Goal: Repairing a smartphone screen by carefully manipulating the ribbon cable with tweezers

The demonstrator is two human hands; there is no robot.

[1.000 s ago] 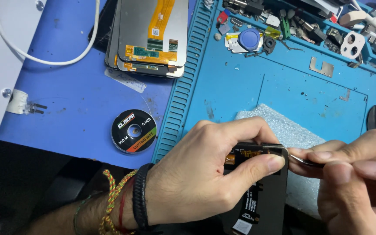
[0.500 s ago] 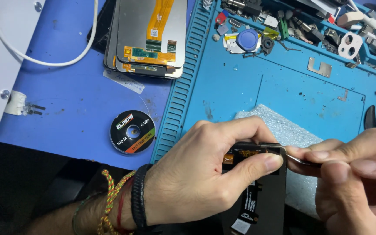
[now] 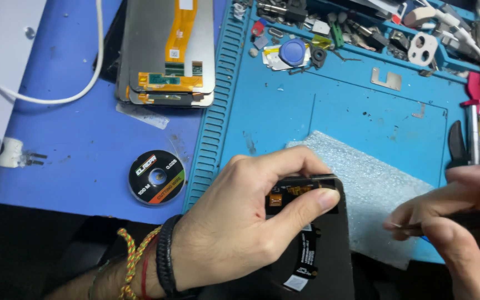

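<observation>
The black phone part [image 3: 315,233] sits at the bottom of the view, in the person's left hand [image 3: 240,228]. The thumb and fingers are pinched around its top edge. The part is flat, dark and shiny, with a thin strip running down it. The right hand [image 3: 456,222] is just beside it, not touching, fingers squeezed on a thin dark tool [image 3: 412,226]. Under the part lies a bumpy white foam sheet [image 3: 373,183] on a blue rubber mat [image 3: 329,116]. A round black wire spool [image 3: 156,176] sits to the left. Farther up lies a stack of grey screens [image 3: 168,55] with orange strips. Small parts fill the tray [image 3: 351,33] along the top.
</observation>
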